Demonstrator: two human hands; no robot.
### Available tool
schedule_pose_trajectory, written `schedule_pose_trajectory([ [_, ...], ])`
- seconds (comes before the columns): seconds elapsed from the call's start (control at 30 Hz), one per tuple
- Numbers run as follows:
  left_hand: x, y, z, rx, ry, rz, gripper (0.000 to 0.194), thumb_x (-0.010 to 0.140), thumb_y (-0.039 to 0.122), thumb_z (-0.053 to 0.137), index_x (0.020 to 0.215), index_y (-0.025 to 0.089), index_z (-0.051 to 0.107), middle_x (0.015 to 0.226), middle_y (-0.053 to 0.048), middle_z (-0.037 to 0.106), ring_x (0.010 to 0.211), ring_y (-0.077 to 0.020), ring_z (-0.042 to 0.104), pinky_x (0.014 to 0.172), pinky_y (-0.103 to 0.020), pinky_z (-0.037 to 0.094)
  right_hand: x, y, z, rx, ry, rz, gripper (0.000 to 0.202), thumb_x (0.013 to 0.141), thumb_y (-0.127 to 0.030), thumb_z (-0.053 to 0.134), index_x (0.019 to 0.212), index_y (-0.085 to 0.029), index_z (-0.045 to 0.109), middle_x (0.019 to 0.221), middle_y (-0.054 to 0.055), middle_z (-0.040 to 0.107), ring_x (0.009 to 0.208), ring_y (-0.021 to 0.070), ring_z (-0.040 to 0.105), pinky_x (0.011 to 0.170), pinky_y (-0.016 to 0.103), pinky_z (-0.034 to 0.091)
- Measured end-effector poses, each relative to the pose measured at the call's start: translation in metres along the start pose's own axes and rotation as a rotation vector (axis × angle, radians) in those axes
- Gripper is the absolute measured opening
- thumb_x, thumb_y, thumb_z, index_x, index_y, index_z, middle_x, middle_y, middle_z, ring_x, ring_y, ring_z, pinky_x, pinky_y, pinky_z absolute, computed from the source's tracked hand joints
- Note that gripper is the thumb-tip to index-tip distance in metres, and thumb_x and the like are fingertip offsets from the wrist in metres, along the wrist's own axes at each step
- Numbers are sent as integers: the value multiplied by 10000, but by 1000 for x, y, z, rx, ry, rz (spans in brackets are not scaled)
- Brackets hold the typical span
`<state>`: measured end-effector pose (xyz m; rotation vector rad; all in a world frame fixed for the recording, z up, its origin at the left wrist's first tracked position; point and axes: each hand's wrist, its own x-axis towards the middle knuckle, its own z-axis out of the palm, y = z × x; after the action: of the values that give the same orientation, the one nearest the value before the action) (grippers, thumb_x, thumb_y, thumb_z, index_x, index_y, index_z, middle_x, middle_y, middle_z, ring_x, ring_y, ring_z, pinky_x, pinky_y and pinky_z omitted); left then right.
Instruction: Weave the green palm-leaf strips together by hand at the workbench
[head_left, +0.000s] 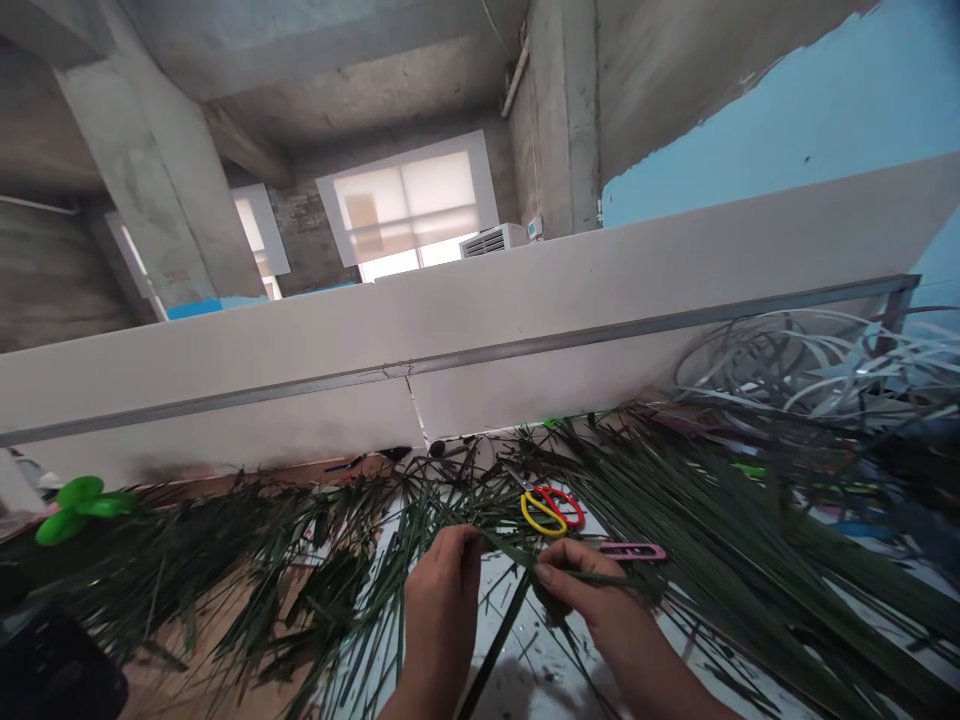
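Long dark green leaf strips [517, 550] run between my two hands above the white work surface. My left hand [447, 580] is closed, its fingertips pinching the strips' left end. With thumb and forefinger, my right hand [574, 580] pinches the strips where several cross; loose ends hang below and stick out to the right. Just beyond my hands lie scissors [551, 510] with one yellow and one red handle loop. A pink cutter [634, 552] rests beside my right hand, partly hidden behind it.
Piles of long green leaves [720, 520] cover the right side, with shorter cut strips [300, 590] to the left. Green balloon-like shapes [81, 510] sit far left. Coiled pale strips [810, 360] stand at the right. A low white partition [480, 330] borders the back.
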<state>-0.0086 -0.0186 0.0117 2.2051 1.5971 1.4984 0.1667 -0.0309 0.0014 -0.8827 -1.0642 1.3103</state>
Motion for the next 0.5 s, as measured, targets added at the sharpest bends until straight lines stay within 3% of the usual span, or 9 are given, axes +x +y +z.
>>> schedule_pose_trajectory([
  [0.17,-1,21,1,-362,-17,-208,151,890,322,563,822,206,633,746,-9,603,657,-166,569,610,-256,449,-9,2,9,1,-114,21,196,730,-349,716,679,-182,629,590,-36,535,561,132,480,523,249,410],
  [0.3,-3,34,4,-722,-19,-401,177,803,364,663,793,196,607,682,17,570,613,-144,527,533,-219,439,-11,0,11,5,-101,49,209,699,-355,728,663,-179,621,596,-35,525,572,133,477,535,253,424],
  [0.4,-4,38,5,-839,-6,-437,205,763,344,711,740,192,575,663,35,538,585,-122,488,518,-204,418,-11,-1,11,8,-104,72,232,690,-373,736,653,-175,620,598,-32,529,577,131,473,536,249,416],
  [0.5,-4,38,6,-862,-82,-422,164,787,328,694,778,187,612,674,28,548,598,-124,500,560,-217,428,-9,1,10,6,-95,70,252,696,-392,745,662,-171,628,607,-29,541,580,130,473,535,246,409],
])
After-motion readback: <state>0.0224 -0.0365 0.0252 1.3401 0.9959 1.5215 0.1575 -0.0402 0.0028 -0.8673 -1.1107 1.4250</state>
